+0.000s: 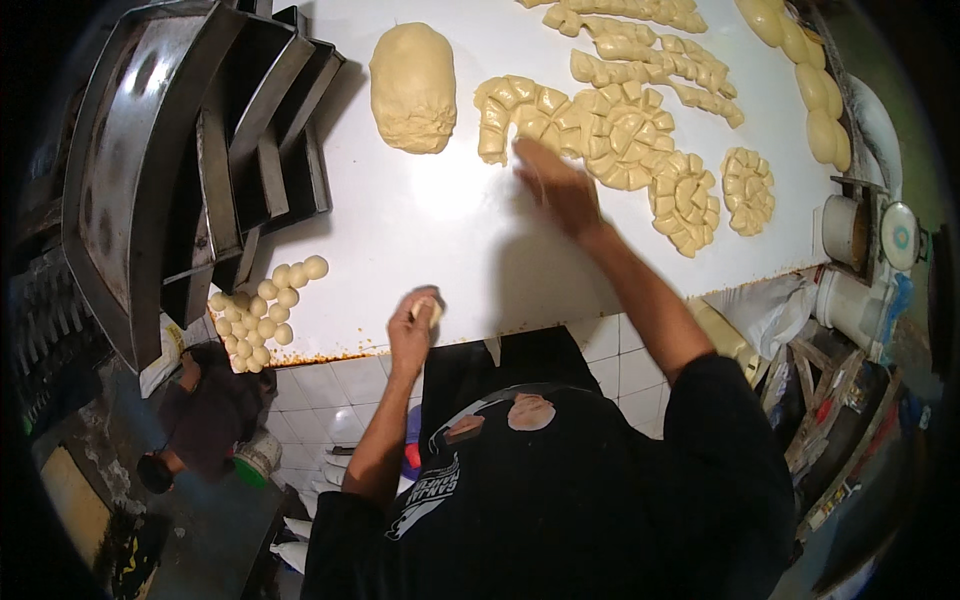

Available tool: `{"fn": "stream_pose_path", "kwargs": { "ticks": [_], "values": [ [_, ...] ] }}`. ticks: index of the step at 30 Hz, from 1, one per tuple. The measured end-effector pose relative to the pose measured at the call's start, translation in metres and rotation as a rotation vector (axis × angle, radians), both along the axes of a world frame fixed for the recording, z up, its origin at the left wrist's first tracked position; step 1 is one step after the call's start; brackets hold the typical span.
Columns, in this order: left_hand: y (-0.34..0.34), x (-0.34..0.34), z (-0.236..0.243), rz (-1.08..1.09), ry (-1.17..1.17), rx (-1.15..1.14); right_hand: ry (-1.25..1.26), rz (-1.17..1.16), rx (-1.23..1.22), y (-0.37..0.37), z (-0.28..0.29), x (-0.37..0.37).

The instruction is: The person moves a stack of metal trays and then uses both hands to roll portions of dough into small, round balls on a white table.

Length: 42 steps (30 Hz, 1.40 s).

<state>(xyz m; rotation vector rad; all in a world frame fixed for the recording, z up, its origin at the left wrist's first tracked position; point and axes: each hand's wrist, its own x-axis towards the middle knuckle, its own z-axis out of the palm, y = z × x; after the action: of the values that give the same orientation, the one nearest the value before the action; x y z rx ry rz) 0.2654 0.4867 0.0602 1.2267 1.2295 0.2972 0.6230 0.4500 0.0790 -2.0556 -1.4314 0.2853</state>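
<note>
Near the front edge of the white table, my left hand (405, 335) is closed around a small piece of dough (428, 309). My right hand (560, 193) reaches forward over the table, somewhat blurred. Its fingers look stretched out, and their tips are at the near edge of a cluster of cut dough pieces (530, 108); I see nothing held in it. Joined to that cluster, a round of cut dough (628, 137) and a smaller one (684, 203) lie to the right. A separate cut round (747, 192) sits farther right.
A large dough lump (412, 88) lies at the back. Dough balls (262, 318) gather at the front left corner, beside stacked metal pans (125, 170). Dough strips (660, 68) and smooth dough lumps (820, 105) are at the back right. Another person (205, 410) is below left.
</note>
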Motion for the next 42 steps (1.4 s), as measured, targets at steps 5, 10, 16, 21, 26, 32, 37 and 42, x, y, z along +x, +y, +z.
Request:
{"fn": "stream_pose_path", "kwargs": {
  "ticks": [5, 10, 16, 21, 26, 32, 37, 42],
  "values": [
    [0.049, -0.013, 0.008, -0.226, 0.055, 0.432, -0.349, 0.008, -0.42, 0.059, -0.019, 0.033],
    [0.062, -0.049, 0.011, -0.266, 0.04, 0.575, -0.509, -0.113, -0.455, 0.071, -0.034, 0.019],
    [0.055, -0.11, -0.015, -0.405, 0.102, 0.75, -0.19, 0.238, -0.635, 0.016, 0.025, -0.182],
    [0.062, -0.101, 0.001, -0.658, 0.187, 0.933, 0.03, 0.145, -0.222, -0.034, 0.03, -0.217],
    [0.067, -0.079, 0.003, -0.696, 0.23, 0.973, 0.005, -0.122, -0.018, -0.039, 0.01, -0.184],
    [0.061, -0.097, -0.014, -0.808, -0.063, 0.884, 0.212, -0.037, -0.085, -0.075, 0.006, -0.139],
    [0.091, -0.021, -0.023, -1.042, 0.169, 1.248, -0.197, 0.274, -0.036, -0.04, -0.04, -0.096],
    [-0.002, 0.019, -0.025, -0.862, 0.466, 0.665, -0.243, 0.128, -0.011, -0.071, -0.093, -0.19]
  ]
}}
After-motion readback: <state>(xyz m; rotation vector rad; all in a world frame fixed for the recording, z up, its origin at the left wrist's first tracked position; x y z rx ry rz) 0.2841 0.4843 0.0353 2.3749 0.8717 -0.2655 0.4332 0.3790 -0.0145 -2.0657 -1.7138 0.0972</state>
